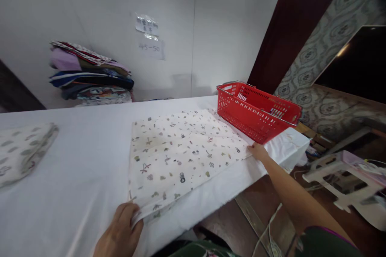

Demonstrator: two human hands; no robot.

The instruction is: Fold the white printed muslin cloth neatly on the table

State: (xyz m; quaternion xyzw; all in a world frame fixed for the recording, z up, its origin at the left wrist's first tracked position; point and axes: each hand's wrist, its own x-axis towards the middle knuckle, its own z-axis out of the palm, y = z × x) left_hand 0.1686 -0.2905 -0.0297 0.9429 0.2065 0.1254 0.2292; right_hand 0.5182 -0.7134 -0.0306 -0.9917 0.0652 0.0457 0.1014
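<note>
Printed cloth (181,148) spread nearly flat on the white-covered tabletop (81,168), in the middle of the view. Pale ground, small scattered motifs: starfish, leaf shapes and blots in grey, olive and dull red. A few soft creases across it. Near edge runs at a slant, up toward the right, slightly lifted beside the left hand, with a layer showing beneath.

Left hand (120,227) at the near left corner, thumb and fingers closed on the fabric. Right hand (258,151) at the near right corner, fingers pinched on the edge; arm reaches in from lower right, dark green sleeve (325,243) with a purple trim.

Red basket (253,114), perforated, metal handles, upright on the tabletop by the cloth's right side, just beyond the right hand. Whether basket and cloth touch: cannot tell.

Second cloth (25,150), similar print, folded, at far left, well apart from the first. Behind the tabletop, against the pale wall (223,28), a stack of folded fabrics (90,74), mixed colours. Two paper notes on the wall; the lower note (151,49) reads "45-50". White stool (340,164) on the right, below tabletop height.
</note>
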